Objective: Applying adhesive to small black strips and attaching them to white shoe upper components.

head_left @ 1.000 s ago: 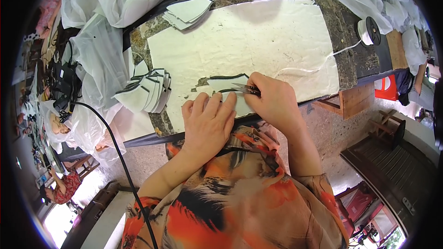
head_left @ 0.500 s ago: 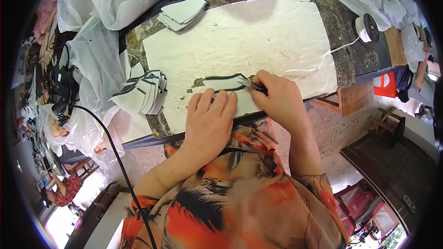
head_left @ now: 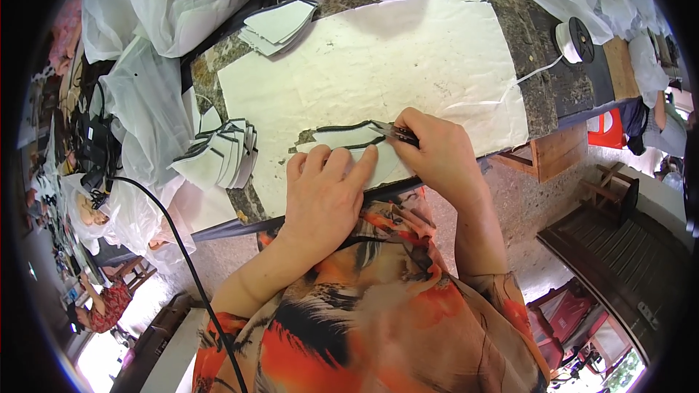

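My left hand [head_left: 320, 193] lies with fingers spread, pressing down a white piece with a black edge [head_left: 386, 166] near the table's front edge. Just beyond its fingertips is another white strip with a black border [head_left: 342, 136]. In my right hand [head_left: 440, 147] are small scissors [head_left: 393, 132] with pointed metal blades and dark handles. Their tips touch or hover over the black edging; I cannot tell which. Left of my hands, several similar black-edged white pieces [head_left: 218, 154] overlap in a fan. A second stack of white pieces [head_left: 280, 25] lies at the far left.
A creased white sheet [head_left: 393, 51] covers most of the worn tabletop [head_left: 535, 80]. At the right stands a spool of white cord [head_left: 570, 42], its end trailing onto the sheet. Translucent plastic [head_left: 145, 87] heaps around the left and back. A black cable [head_left: 171, 225] hangs at the left.
The scissors' tips have shifted slightly left along the black edging. My left hand has moved a little left, its fingers spreading more. The whole view has drifted slightly.
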`<state>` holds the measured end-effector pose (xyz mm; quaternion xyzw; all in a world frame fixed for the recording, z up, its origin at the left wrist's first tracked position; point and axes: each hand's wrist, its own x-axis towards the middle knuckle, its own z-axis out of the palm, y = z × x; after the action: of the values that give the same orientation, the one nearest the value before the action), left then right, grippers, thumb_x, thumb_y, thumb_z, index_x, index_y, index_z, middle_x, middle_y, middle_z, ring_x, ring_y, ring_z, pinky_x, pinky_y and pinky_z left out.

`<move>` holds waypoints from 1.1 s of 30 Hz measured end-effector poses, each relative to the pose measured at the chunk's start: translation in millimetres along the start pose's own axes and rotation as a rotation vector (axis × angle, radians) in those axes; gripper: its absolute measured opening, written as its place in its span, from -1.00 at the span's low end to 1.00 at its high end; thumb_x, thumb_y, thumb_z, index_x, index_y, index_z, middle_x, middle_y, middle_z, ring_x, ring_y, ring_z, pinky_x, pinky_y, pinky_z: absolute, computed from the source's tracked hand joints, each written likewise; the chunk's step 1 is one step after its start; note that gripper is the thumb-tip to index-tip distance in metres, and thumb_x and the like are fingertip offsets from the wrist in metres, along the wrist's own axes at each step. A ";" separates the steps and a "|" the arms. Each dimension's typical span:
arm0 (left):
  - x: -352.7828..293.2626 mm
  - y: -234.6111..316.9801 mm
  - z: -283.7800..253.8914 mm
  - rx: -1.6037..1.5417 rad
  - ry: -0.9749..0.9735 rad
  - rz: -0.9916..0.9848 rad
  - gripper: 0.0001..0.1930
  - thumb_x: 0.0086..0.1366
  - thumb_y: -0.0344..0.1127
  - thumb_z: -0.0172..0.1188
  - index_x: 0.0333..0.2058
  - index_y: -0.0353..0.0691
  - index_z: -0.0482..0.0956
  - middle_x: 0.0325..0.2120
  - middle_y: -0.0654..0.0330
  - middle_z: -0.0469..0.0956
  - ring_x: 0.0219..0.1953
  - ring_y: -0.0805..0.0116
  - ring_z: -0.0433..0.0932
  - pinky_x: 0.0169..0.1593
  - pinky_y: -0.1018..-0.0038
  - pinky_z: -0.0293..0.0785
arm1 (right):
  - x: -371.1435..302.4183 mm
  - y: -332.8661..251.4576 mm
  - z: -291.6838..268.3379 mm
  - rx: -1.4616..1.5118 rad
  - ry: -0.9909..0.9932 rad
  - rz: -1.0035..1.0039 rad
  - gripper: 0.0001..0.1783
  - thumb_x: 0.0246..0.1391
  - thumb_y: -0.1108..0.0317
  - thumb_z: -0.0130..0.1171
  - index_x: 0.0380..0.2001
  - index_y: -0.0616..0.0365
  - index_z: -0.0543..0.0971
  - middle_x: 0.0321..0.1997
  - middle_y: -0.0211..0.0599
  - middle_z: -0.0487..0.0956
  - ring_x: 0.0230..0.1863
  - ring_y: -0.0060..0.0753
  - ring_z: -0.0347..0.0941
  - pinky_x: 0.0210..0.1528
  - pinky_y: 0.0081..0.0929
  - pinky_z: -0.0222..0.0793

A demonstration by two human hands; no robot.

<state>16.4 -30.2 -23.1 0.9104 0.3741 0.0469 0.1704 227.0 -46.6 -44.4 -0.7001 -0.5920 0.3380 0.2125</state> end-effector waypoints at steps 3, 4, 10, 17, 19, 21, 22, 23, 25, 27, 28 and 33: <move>0.8 -1.5 1.0 -0.041 0.041 -0.003 -0.46 0.12 -0.45 0.29 0.15 -0.07 0.58 -0.16 0.20 0.50 -0.02 0.16 0.45 0.08 0.16 0.30 | 0.5 -2.3 1.4 -0.007 0.013 0.009 -0.79 0.13 0.26 0.28 -0.30 0.17 0.56 -0.44 -0.10 0.59 -0.37 0.05 0.53 -0.32 -0.21 0.40; 1.0 -1.5 0.0 -0.059 0.034 -0.018 -0.45 0.11 -0.47 0.30 0.14 -0.09 0.57 -0.15 0.18 0.49 -0.02 0.13 0.44 0.06 0.17 0.31 | 0.5 -3.5 2.1 -0.006 0.017 0.017 -0.79 0.13 0.26 0.28 -0.30 0.16 0.56 -0.44 -0.10 0.59 -0.37 0.06 0.53 -0.32 -0.20 0.40; 4.8 -2.5 -1.1 -0.129 0.010 -0.102 -0.40 0.04 -0.49 0.37 0.13 -0.16 0.52 -0.10 0.12 0.47 0.00 0.06 0.44 0.05 0.18 0.31 | -4.9 -6.7 10.3 -0.048 0.067 0.039 -0.79 0.18 0.24 0.26 -0.31 0.15 0.55 -0.37 -0.10 0.61 -0.31 0.08 0.55 -0.29 -0.17 0.42; 13.9 -5.0 -3.2 -0.198 0.011 -0.124 -0.46 -0.02 -0.48 0.42 -0.01 -0.15 0.49 -0.09 0.13 0.47 0.03 0.04 0.43 0.07 0.17 0.28 | -6.0 7.1 8.4 0.144 0.149 -0.032 -0.79 0.21 0.24 0.25 -0.24 0.16 0.59 -0.32 -0.12 0.60 -0.29 -0.05 0.56 -0.26 -0.27 0.43; 14.4 -6.7 -3.7 -0.206 -0.015 -0.132 -0.46 -0.02 -0.48 0.43 -0.02 -0.15 0.49 -0.09 0.14 0.49 0.04 0.04 0.42 0.09 0.18 0.27 | -4.5 6.0 -3.3 0.248 0.073 -0.004 -0.78 0.19 0.25 0.27 -0.23 0.17 0.61 -0.34 -0.16 0.59 -0.32 -0.17 0.54 -0.26 -0.33 0.42; 14.5 -9.0 -0.3 -0.222 -0.041 -0.141 -0.47 -0.02 -0.47 0.43 -0.02 -0.14 0.48 -0.10 0.16 0.50 0.04 0.05 0.42 0.10 0.19 0.26 | -5.4 4.4 -11.4 0.346 -0.005 0.027 -0.77 0.17 0.25 0.29 -0.22 0.18 0.63 -0.37 -0.19 0.58 -0.34 -0.29 0.52 -0.26 -0.39 0.41; 13.8 -10.4 2.3 -0.242 -0.018 -0.116 -0.47 -0.02 -0.49 0.40 -0.02 -0.13 0.48 -0.11 0.18 0.52 0.03 0.08 0.44 0.08 0.17 0.27 | -6.0 4.2 -13.3 0.340 -0.051 -0.007 -0.76 0.14 0.25 0.31 -0.23 0.20 0.63 -0.38 -0.22 0.57 -0.35 -0.38 0.49 -0.27 -0.42 0.40; 13.1 -11.1 2.9 -0.262 0.005 -0.092 -0.48 -0.01 -0.52 0.37 -0.01 -0.11 0.49 -0.13 0.20 0.54 0.01 0.10 0.45 0.07 0.15 0.28 | -6.9 3.8 -14.6 0.334 -0.097 -0.041 -0.74 0.11 0.25 0.34 -0.24 0.21 0.63 -0.39 -0.25 0.56 -0.36 -0.46 0.45 -0.27 -0.46 0.38; 13.8 -12.8 2.8 -0.272 0.004 -0.081 -0.46 0.01 -0.45 0.41 0.02 -0.13 0.49 -0.14 0.18 0.56 -0.02 0.09 0.45 0.08 0.19 0.28 | -5.1 7.5 -9.8 0.317 -0.114 -0.028 -0.73 0.09 0.24 0.36 -0.25 0.22 0.63 -0.38 -0.24 0.56 -0.36 -0.46 0.46 -0.27 -0.46 0.38; 15.3 -12.2 -0.5 -0.281 0.004 -0.077 -0.44 0.02 -0.39 0.45 0.05 -0.15 0.50 -0.16 0.16 0.58 -0.05 0.08 0.46 0.09 0.22 0.28 | -4.4 6.4 -7.0 0.300 -0.137 -0.019 -0.71 0.08 0.23 0.38 -0.26 0.23 0.63 -0.38 -0.22 0.56 -0.35 -0.47 0.46 -0.27 -0.46 0.39; 17.2 -10.1 -6.0 -0.359 -0.021 -0.096 -0.51 0.07 -0.36 0.44 0.01 -0.17 0.55 -0.20 0.14 0.59 -0.08 0.08 0.47 0.06 0.23 0.31 | -5.4 4.2 -6.7 0.312 -0.148 -0.034 -0.72 0.09 0.23 0.37 -0.27 0.23 0.62 -0.37 -0.21 0.57 -0.34 -0.42 0.48 -0.25 -0.45 0.40; 22.5 -24.2 -0.4 -0.432 -0.030 -0.078 -0.72 0.18 -0.19 0.37 -0.20 -0.21 0.69 -0.40 0.16 0.62 -0.27 0.17 0.51 -0.11 0.28 0.37 | -5.0 3.4 0.3 0.335 -0.115 -0.202 -0.80 0.15 0.30 0.32 -0.24 0.20 0.63 -0.31 -0.21 0.59 -0.26 -0.31 0.53 -0.19 -0.41 0.44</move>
<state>16.3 1.6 -32.0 0.8381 0.3878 0.1060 0.3688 228.8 -52.2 -45.9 -0.5715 -0.6060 0.4480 0.3248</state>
